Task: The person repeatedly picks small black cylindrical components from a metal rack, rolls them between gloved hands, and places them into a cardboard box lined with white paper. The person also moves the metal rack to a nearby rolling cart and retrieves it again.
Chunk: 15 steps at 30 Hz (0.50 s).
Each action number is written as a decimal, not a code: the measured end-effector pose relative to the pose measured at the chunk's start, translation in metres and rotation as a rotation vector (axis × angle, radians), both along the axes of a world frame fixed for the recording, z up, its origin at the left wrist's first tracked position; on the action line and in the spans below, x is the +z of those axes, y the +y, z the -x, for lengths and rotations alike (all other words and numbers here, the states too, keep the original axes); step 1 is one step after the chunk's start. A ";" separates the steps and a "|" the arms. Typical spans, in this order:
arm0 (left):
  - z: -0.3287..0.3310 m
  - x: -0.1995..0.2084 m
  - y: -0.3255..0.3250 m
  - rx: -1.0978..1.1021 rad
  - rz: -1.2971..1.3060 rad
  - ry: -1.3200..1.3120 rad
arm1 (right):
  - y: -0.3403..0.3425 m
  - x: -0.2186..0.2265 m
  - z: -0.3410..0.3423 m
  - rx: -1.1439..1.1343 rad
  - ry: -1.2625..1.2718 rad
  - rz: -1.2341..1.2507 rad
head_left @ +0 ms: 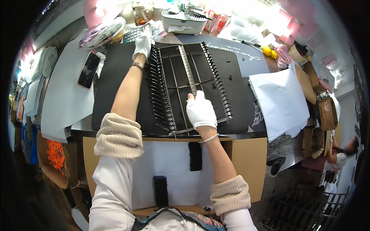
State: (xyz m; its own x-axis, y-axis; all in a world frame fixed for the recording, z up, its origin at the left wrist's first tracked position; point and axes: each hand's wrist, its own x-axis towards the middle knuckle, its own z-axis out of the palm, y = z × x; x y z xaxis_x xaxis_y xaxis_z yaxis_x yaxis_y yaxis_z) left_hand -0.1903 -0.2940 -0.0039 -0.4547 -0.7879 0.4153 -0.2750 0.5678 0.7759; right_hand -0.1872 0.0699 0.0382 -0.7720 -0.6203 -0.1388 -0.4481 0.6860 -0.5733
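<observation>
My right hand (202,111), in a white glove, is closed on the near end of a slotted metal strip (186,63). The strip runs lengthwise over a thin metal rod frame (174,73) on a black mat (123,57). Along the frame's left side stands a dense row of black, spiky, comb-like pieces (157,92). A row of small black clips (217,79) lines its right side. At the far end of the left row is my gloved left hand (142,48); its fingers are too unclear to read.
A phone (88,70) lies left of the mat, white sheets (279,102) lie to the right. Behind stand a calculator (137,34), a jar (142,15) and a pale box (183,22). An open carton (246,169) with two black rolls sits before me. Another person (341,158) is far right.
</observation>
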 end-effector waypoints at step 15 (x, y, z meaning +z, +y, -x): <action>-0.063 0.047 0.129 -0.164 -0.213 -0.648 | 0.000 0.001 -0.003 -0.014 0.056 -0.033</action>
State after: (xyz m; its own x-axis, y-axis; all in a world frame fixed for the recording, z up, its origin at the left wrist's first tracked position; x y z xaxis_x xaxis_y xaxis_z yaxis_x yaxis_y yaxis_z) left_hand -0.1275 -0.1648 0.0431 -0.6785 -0.7220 -0.1358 -0.6438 0.4953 0.5833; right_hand -0.1847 0.0703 0.0393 -0.7878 -0.6050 -0.1158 -0.4688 0.7108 -0.5244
